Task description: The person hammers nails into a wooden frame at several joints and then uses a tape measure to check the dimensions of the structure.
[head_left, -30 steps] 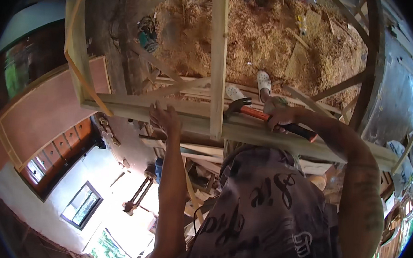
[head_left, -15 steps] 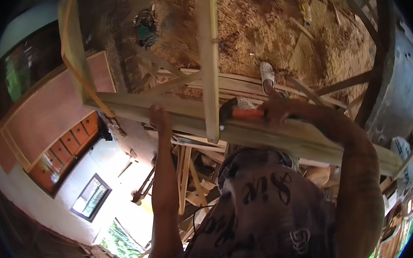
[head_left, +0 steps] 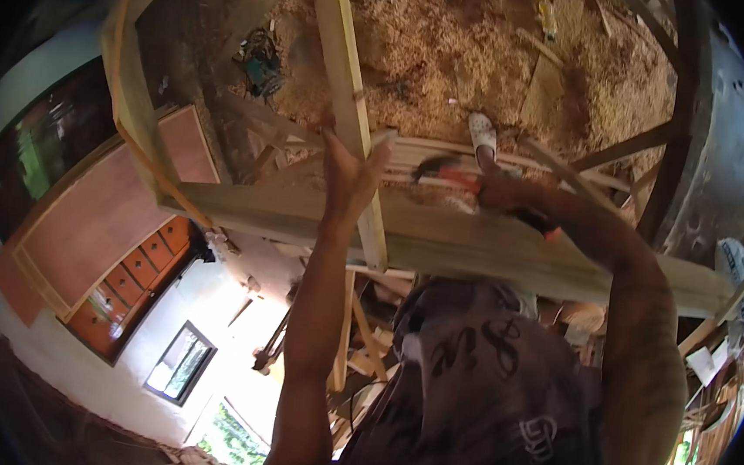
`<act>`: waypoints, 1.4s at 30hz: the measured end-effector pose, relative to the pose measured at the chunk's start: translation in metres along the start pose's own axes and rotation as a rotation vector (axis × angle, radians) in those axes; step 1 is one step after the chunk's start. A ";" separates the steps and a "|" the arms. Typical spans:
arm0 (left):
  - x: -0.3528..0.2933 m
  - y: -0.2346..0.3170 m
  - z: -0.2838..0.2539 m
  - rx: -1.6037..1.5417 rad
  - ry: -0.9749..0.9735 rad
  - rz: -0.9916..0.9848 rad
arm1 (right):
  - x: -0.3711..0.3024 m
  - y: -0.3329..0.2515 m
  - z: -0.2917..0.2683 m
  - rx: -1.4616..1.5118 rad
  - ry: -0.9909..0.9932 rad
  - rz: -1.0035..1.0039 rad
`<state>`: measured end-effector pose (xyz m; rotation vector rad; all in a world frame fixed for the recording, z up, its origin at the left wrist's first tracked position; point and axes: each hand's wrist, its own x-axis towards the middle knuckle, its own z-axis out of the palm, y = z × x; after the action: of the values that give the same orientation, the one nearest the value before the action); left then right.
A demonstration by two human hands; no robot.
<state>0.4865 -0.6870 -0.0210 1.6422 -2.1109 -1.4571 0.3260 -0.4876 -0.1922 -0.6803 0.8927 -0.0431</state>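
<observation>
My left hand point(head_left: 352, 177) grips a pale length of timber point(head_left: 344, 60), with its thumb and fingers on opposite sides. The timber runs away from me, and its near end overlaps a wide wooden beam point(head_left: 493, 242) lying crosswise before me. In my right hand point(head_left: 502, 195) is a hammer point(head_left: 457, 178) with an orange-red and black handle. Its dark head is smeared by motion and hangs over the far side of the beam, right of the timber and apart from it.
Wood shavings point(head_left: 439, 45) cover the ground beyond the beam. One white clog point(head_left: 482, 132) shows on my foot. Slanted braces point(head_left: 632, 152) stand at right beside a grey metal sheet point(head_left: 727, 164). At left are a framed panel point(head_left: 111, 212) and a curved wooden piece point(head_left: 130, 82).
My left hand has left the crosswise beam and taken hold of the timber. The timber's far part has swung left. The hammer has moved away from the beam, farther from me.
</observation>
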 end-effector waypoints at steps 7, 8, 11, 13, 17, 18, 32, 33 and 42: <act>0.008 -0.018 -0.005 0.229 0.044 0.064 | -0.010 -0.036 0.034 -0.112 -0.337 -0.176; -0.005 -0.016 -0.010 0.228 0.029 0.057 | 0.002 -0.013 0.020 -0.142 -0.262 -0.233; 0.002 -0.009 -0.011 0.165 -0.001 0.078 | 0.034 0.040 -0.015 -0.244 -0.086 -0.274; -0.002 -0.012 -0.011 0.241 0.001 0.045 | 0.046 0.059 -0.024 -0.351 -0.002 -0.176; -0.007 -0.014 -0.015 0.365 0.072 0.011 | 0.062 0.082 0.016 -0.622 0.084 -0.272; -0.003 -0.007 -0.018 0.288 0.085 0.010 | 0.056 0.077 0.019 -0.502 0.029 -0.306; -0.004 -0.014 -0.004 -0.076 0.076 -0.175 | 0.039 0.024 0.047 -0.426 -0.132 -0.382; -0.002 -0.007 -0.005 -0.072 0.066 -0.177 | 0.020 0.007 0.049 -0.350 -0.163 -0.422; 0.001 -0.023 -0.001 -0.043 0.127 -0.129 | 0.052 0.053 0.004 -0.152 0.083 0.102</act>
<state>0.5022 -0.6875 -0.0373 1.8328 -1.9271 -1.3811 0.3502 -0.4597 -0.2568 -0.7773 1.0171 0.0887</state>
